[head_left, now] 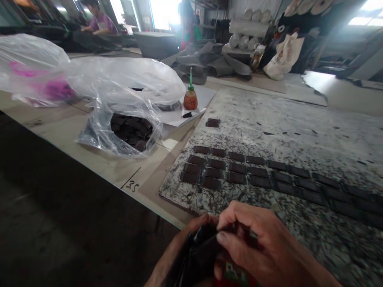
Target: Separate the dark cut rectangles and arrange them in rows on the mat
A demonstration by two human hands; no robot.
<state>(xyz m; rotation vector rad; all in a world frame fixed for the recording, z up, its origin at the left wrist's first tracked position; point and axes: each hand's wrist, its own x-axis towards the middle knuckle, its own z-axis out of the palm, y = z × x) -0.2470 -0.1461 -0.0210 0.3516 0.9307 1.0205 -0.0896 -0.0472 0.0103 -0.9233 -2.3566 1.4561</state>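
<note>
At the bottom centre, my right hand [257, 239] pinches the edge of a dark piece [206, 249] between thumb and forefinger. My left hand [182, 243] is wrapped round the same dark material from the left, its fingers mostly hidden behind it. Both hands are close together over the table's near edge. Beyond them, rows of small dark brown rectangular pieces [236, 177] lie on a whitish, glue-marked board [269, 123]. Two more small pieces [213, 122] lie apart, farther back on the board.
An open clear plastic bag [101, 135] with dark pieces [131, 129] lies left of the board. Near it stands a bottle [190, 99] of orange-brown liquid with a green nozzle. A person [103, 22] in purple is at the far left. Fabric rolls [248, 30] are stacked behind.
</note>
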